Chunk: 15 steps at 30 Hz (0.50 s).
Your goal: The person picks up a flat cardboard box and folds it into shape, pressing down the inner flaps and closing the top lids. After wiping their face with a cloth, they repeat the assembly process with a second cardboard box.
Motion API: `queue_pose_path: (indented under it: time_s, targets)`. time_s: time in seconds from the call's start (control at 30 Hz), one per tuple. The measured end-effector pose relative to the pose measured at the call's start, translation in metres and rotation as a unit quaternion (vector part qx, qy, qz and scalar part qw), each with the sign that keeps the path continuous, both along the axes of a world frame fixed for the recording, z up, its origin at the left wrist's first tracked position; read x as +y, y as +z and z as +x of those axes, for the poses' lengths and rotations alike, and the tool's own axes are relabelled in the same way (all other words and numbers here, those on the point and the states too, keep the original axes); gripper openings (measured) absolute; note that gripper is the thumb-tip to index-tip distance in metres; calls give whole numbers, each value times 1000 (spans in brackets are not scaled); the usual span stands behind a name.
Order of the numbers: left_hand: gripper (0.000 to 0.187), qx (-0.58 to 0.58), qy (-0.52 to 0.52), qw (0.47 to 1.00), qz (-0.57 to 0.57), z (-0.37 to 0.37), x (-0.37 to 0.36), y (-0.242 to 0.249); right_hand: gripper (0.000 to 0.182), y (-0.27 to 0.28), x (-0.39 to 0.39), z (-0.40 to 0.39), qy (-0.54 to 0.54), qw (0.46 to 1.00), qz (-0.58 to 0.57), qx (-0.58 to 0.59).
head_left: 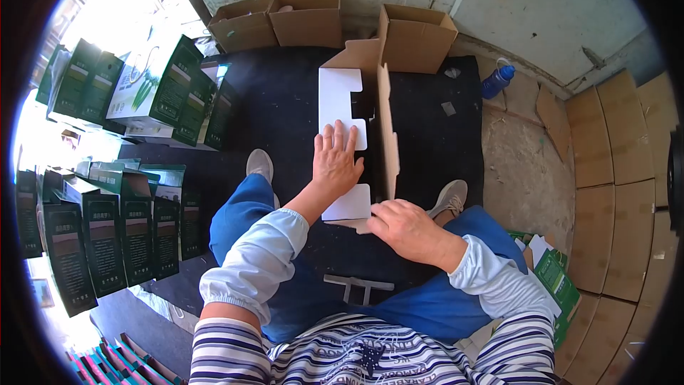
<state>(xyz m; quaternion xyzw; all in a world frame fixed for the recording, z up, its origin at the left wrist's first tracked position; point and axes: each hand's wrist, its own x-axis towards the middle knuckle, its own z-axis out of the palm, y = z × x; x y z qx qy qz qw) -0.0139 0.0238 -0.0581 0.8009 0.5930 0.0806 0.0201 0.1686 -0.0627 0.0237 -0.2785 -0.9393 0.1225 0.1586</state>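
A brown cardboard box (389,135) stands open between my legs, its right wall upright. White notched card flaps (335,96) lie along its left side, and a dark gap shows between them and the right wall. My left hand (336,162) rests flat on the white card, fingers spread. At the box's near right corner, my right hand (413,232) has its fingers curled and closed on the cardboard edge. What lies deeper in the box is hidden.
Green printed boxes (121,232) stand in rows at left. Open brown cartons (306,20) line the back wall. A blue bottle (498,81) stands at back right, near stacked brown cartons (613,171). A grey metal bar frame (358,286) lies before me on black matting (278,103).
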Motion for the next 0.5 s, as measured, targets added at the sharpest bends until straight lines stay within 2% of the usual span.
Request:
queue_pose_path:
  time_s: [0.13,0.23,0.37,0.5]
  targets:
    - [65,1,-11,999,42,-1,-5,-11,20,-4,7,1,-75,997,29,8]
    - [62,-24,-26,998,49,1,-7,-11,34,2,12,6,-139,988,-51,-41]
    - [58,-58,-43,997,30,1,-5,-7,55,-12,23,17,-191,981,27,-33]
    - [60,-124,-46,990,-53,1,-10,10,58,-22,31,15,-205,971,85,-86]
